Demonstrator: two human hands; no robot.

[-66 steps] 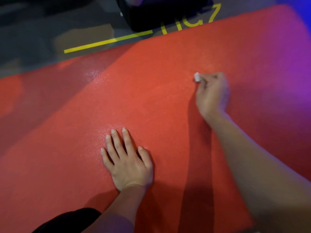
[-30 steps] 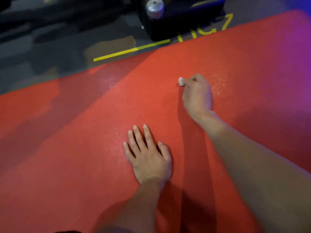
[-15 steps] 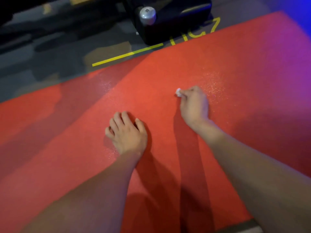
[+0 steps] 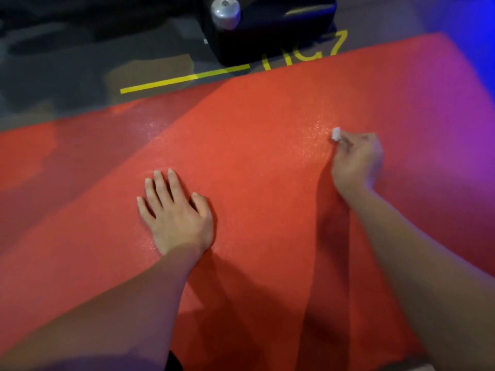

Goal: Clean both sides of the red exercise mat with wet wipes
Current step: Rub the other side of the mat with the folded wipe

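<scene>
The red mat (image 4: 254,145) is spread flat on the floor (image 4: 80,76). A small white wipe (image 4: 336,134) is pinched against it by the right hand (image 4: 357,160). The left hand (image 4: 175,214) is laid flat, fingers straight, on the mat. A yellow line (image 4: 184,79) is seen beyond, and a black object (image 4: 267,28) farther off.

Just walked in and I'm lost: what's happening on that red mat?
A person is wiping down a red exercise mat laid on the floor. The right hand pinches a small wadded white wipe against the mat's far side, where the surface glistens wet. The left hand lies flat on the mat with fingers spread, bracing it. Beyond the mat's far edge sit a black machine base and yellow floor tape.
</scene>
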